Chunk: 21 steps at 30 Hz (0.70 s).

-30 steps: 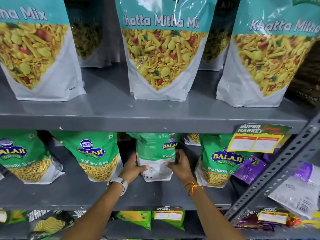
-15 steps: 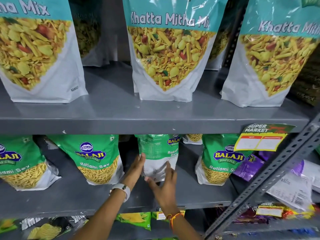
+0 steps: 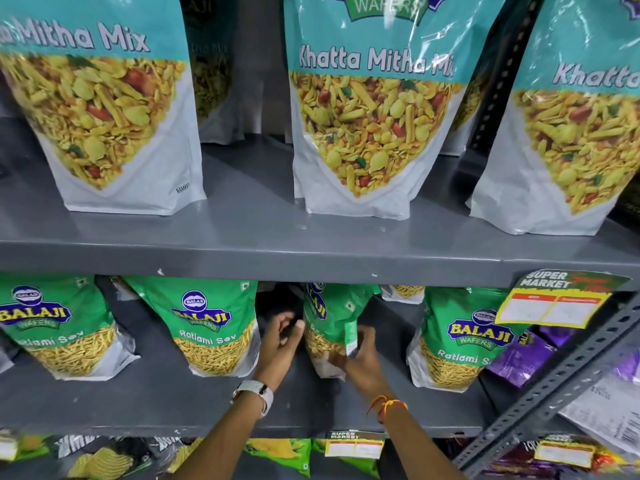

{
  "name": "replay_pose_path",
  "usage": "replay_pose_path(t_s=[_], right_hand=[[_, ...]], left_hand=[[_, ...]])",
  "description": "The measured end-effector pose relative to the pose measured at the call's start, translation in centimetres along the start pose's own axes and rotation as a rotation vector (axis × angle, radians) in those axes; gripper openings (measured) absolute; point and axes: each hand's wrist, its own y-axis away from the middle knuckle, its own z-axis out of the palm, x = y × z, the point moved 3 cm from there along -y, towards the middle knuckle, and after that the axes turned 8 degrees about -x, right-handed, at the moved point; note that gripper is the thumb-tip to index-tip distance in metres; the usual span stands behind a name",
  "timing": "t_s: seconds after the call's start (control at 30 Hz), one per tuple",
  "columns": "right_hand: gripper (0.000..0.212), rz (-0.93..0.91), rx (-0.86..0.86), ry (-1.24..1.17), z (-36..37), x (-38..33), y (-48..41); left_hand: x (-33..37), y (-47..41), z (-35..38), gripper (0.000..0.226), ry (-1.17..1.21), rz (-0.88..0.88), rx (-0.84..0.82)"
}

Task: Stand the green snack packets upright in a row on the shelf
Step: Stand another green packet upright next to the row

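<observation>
Both hands are working at the middle of the grey shelf, seen from the head camera. The right hand is gripping the lower right edge of a green snack packet, its fingers closing over the packet's white back seam. The left hand is sitting just beside the packet's left edge with fingers loosely curled and parted; whether the thumb is actually touching the packet is hard to tell, since that spot is blurred. A white watch is showing on the left wrist and an orange thread band on the right wrist.

The held packet is standing on the shelf but turned partly sideways, its printed front angling toward the left hand instead of facing out. Three more green packets are standing upright along the same shelf: one at the far left, one just left of the hands, and one to the right. Purple packets are lying beside that right one, partly behind a slanting perforated metal strut.

On the upper shelf, large teal and white mix pouches are standing in a row. A yellow price tag is hanging from that shelf's front edge. Below, more snack bags are showing on the lowest level.
</observation>
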Motion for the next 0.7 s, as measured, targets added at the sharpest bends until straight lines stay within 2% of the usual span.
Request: replay_pose_path(t_s=[0.03, 0.13, 0.17, 0.23, 0.33, 0.4, 0.47, 0.57, 0.63, 0.7], right_hand=[[0.069, 0.009, -0.056, -0.004, -0.4, 0.0, -0.2], [0.081, 0.031, -0.145, -0.002, -1.8, 1.0, -2.0], [0.078, 0.019, -0.164, -0.001, -2.1, 1.5, -2.7], [0.079, 0.038, -0.16, 0.041, -2.3, 1.8, -3.4], [0.089, -0.012, -0.12, -0.026, -2.6, 1.6, -3.3], [0.09, -0.046, -0.089, -0.099, -2.8, 1.7, -3.1], [0.087, -0.053, -0.131, -0.188, -2.7, 1.7, -2.9], [0.079, 0.011, -0.171, -0.182, -2.7, 1.7, -3.0], [0.057, 0.021, -0.202, -0.156, -2.6, 1.8, -2.9], [0.057, 0.035, -0.246, -0.149, -2.4, 2.0, -2.7]], left_hand=[[0.0, -0.7, -0.1, 0.076, -0.014, -0.022, -0.041], [-0.6, -2.3, -0.3, 0.121, -0.004, -0.12, -0.206], [-0.7, -2.5, 0.0, 0.122, 0.018, -0.12, -0.26], [-1.0, -2.6, 0.6, 0.11, 0.012, -0.103, -0.252], [-0.7, -2.2, 0.8, 0.088, -0.128, -0.033, -0.117], [-0.4, -1.7, 0.7, 0.093, -0.278, 0.029, -0.039], [-0.7, -1.2, 0.6, 0.101, -0.328, 0.04, 0.011], [-1.0, 0.1, 0.9, 0.092, -0.182, 0.002, 0.036], [-1.0, 0.4, 1.1, 0.09, -0.088, -0.02, 0.047], [-1.4, 0.2, 1.2, 0.093, -0.079, -0.032, 0.079]])
